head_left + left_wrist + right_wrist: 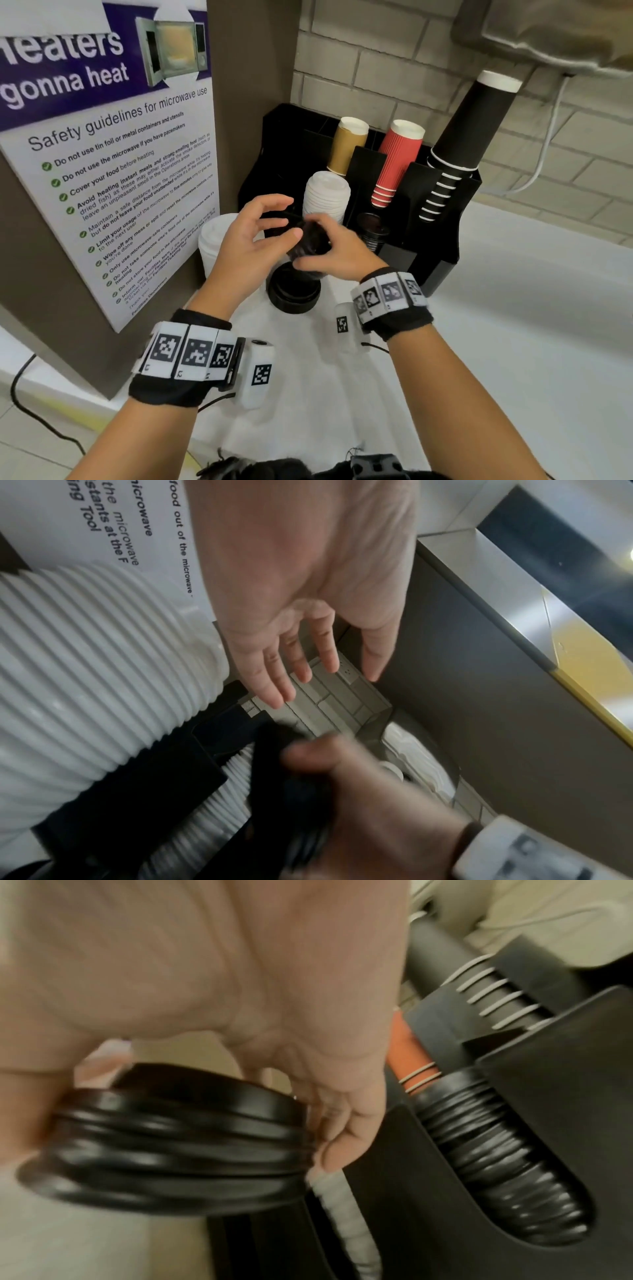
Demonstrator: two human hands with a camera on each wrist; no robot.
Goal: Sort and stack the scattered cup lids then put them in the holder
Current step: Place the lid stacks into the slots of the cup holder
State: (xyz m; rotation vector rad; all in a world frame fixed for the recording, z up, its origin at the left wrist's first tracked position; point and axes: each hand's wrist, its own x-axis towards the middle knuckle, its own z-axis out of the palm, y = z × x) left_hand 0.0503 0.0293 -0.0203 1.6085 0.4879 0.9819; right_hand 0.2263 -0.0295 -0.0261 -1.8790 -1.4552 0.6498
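Observation:
My right hand (330,248) grips a short stack of black lids (308,241), tilted, just in front of the black holder (445,219). In the right wrist view the fingers (346,1123) curl round this black stack (171,1139). My left hand (270,222) hovers beside it with fingers spread and holds nothing; its palm and fingers (291,669) show bare in the left wrist view. A second stack of black lids (294,291) stands on the counter below. A white lid stack (327,195) fills one holder slot. Small black lids (373,231) fill another slot.
Another tall white lid stack (217,240) stands on the counter by the poster wall (113,192). Brown (347,147), red (397,161) and black cup stacks (466,130) lean out of the holder's rear. White counter (513,325) stretches to the right.

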